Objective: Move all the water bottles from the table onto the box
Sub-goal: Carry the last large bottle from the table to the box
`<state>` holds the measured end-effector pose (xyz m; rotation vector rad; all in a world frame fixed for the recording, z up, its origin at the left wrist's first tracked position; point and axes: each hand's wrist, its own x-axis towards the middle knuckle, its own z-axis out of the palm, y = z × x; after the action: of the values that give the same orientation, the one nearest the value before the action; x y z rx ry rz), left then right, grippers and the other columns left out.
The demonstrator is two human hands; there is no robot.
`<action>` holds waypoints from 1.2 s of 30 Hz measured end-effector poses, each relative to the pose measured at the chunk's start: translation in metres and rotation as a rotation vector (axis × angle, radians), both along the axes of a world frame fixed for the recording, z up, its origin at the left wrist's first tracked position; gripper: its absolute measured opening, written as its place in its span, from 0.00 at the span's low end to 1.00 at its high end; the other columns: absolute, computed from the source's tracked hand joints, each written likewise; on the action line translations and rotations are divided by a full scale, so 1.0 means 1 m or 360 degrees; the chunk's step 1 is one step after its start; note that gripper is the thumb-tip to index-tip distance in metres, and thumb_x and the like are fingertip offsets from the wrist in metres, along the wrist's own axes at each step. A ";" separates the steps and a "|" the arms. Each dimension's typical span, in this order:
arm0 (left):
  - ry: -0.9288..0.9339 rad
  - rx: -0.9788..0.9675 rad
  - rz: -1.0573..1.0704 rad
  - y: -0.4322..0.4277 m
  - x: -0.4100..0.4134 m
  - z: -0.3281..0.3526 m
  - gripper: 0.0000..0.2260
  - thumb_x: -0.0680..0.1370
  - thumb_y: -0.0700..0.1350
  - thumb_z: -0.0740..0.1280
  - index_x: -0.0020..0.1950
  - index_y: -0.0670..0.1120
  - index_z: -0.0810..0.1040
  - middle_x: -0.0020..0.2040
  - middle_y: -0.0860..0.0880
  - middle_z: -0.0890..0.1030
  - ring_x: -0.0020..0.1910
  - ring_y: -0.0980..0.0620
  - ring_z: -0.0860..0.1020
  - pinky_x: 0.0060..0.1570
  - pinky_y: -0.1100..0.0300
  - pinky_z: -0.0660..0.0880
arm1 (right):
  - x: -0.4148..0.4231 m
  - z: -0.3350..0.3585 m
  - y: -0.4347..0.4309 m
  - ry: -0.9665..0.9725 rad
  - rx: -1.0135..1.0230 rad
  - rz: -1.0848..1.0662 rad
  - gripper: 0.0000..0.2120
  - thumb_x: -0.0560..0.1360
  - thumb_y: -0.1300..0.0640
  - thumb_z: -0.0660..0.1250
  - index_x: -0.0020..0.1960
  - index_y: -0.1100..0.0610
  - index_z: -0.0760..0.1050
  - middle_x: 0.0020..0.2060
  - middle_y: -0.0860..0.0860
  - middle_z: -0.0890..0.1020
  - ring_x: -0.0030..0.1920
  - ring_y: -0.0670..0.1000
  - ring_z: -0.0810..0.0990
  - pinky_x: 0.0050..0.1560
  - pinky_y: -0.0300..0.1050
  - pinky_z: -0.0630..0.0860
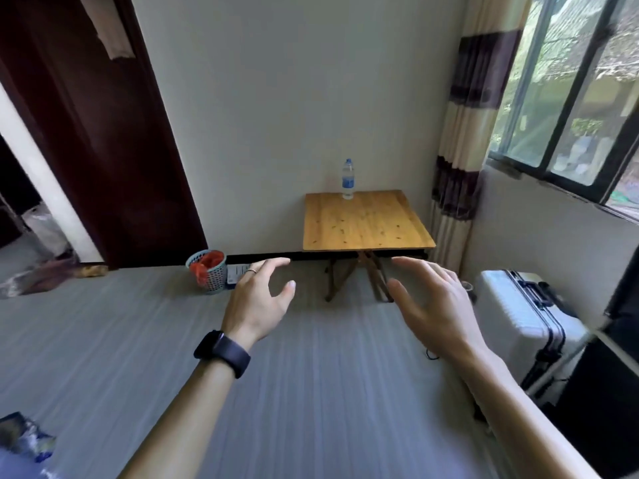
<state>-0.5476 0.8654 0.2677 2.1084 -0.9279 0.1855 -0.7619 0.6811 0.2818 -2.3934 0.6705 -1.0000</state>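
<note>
I see a clear water bottle (348, 179) with a blue label and cap, and a honey-yellow tabletop (366, 223) flecked with dark knots. The floor (311, 392) is grey with pale stripes, the curtain (460, 140) cream banded in dark purple-brown. The basket (211, 281) is pale teal lattice around something red-orange; the door (86, 133) dark reddish brown, the suitcase (511, 305) white with black trim, the watch (223, 352) black.

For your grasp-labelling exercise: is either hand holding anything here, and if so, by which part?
Nothing is held. The left hand and right hand are both open in the air, apart from the water bottle standing on the table.
</note>
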 end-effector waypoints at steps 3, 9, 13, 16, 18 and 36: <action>0.0003 0.0016 0.0047 -0.029 0.063 -0.002 0.16 0.76 0.48 0.70 0.63 0.56 0.77 0.60 0.54 0.78 0.58 0.53 0.75 0.57 0.59 0.71 | 0.067 -0.006 -0.033 -0.0013 0.0032 0.0033 0.18 0.77 0.45 0.67 0.66 0.42 0.75 0.60 0.37 0.78 0.66 0.48 0.71 0.61 0.39 0.65; 0.0014 0.0031 0.0164 -0.072 0.183 0.000 0.15 0.76 0.47 0.71 0.63 0.55 0.78 0.59 0.58 0.76 0.57 0.60 0.73 0.57 0.65 0.67 | 0.209 -0.006 -0.099 -0.0022 0.0106 0.0120 0.16 0.77 0.46 0.68 0.65 0.42 0.75 0.57 0.36 0.77 0.66 0.48 0.71 0.61 0.40 0.66; 0.0025 0.0056 0.0253 -0.087 0.267 -0.009 0.15 0.76 0.46 0.71 0.63 0.53 0.78 0.60 0.54 0.78 0.60 0.54 0.75 0.58 0.63 0.68 | 0.305 -0.006 -0.125 0.0057 0.0103 0.0208 0.16 0.78 0.44 0.66 0.66 0.41 0.74 0.61 0.38 0.77 0.69 0.48 0.69 0.61 0.40 0.64; 0.0063 0.0067 0.0284 -0.099 0.336 -0.019 0.16 0.76 0.46 0.71 0.63 0.52 0.78 0.61 0.53 0.78 0.61 0.52 0.75 0.59 0.60 0.70 | 0.379 -0.006 -0.142 0.0098 0.0071 0.0245 0.17 0.78 0.45 0.66 0.67 0.42 0.74 0.64 0.41 0.77 0.70 0.49 0.68 0.61 0.41 0.63; 0.0066 0.0053 0.0286 -0.109 0.386 -0.025 0.16 0.76 0.46 0.71 0.63 0.51 0.78 0.61 0.52 0.79 0.60 0.51 0.76 0.61 0.57 0.71 | 0.428 -0.007 -0.151 0.0129 0.0053 0.0239 0.17 0.78 0.45 0.66 0.67 0.43 0.74 0.64 0.42 0.77 0.70 0.50 0.67 0.62 0.41 0.63; 0.0140 0.0262 -0.0099 -0.284 0.760 -0.037 0.17 0.78 0.50 0.68 0.67 0.54 0.75 0.65 0.51 0.76 0.68 0.51 0.70 0.62 0.65 0.62 | 0.747 -0.046 -0.273 0.0200 0.0197 -0.0120 0.16 0.79 0.44 0.66 0.67 0.41 0.74 0.63 0.39 0.76 0.68 0.48 0.67 0.61 0.40 0.62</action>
<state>0.2125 0.5818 0.2311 2.2149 -0.9836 -0.0164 -0.0149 0.4084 0.2357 -2.3518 0.8485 -0.8172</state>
